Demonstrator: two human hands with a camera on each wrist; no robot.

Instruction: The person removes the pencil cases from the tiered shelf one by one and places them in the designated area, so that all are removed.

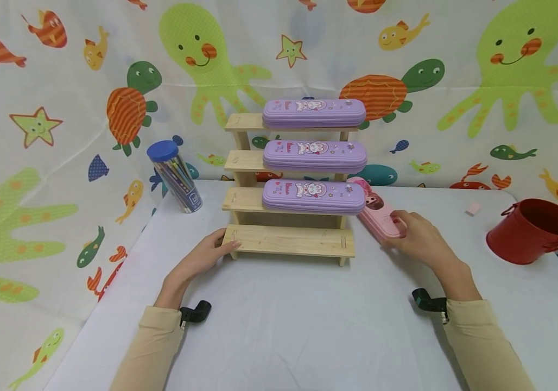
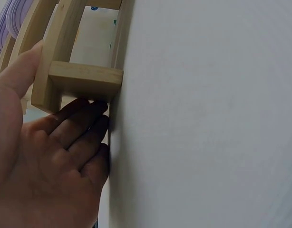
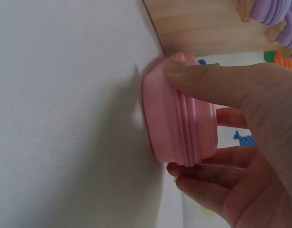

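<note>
A wooden step shelf (image 1: 286, 240) stands in the middle of the table. Its upper three steps each carry a purple pencil case (image 1: 313, 196) with a rabbit print. My left hand (image 1: 205, 252) holds the left end of the lowest step. In the left wrist view, the thumb lies over the plank (image 2: 55, 52) and the fingers reach beneath its end. Right of the shelf, a pink pencil case (image 1: 379, 217) lies on the table. My right hand (image 1: 420, 239) grips its near end, thumb on one side and fingers on the other. The fingertips are partly hidden in the head view.
A clear tube of pencils with a blue lid (image 1: 176, 176) stands tilted at the back left. On the right are a red metal bucket (image 1: 515, 233) and a small pale pink block (image 1: 473, 209). Behind the table (image 1: 298, 326) hangs a sea-animal curtain (image 1: 303, 54).
</note>
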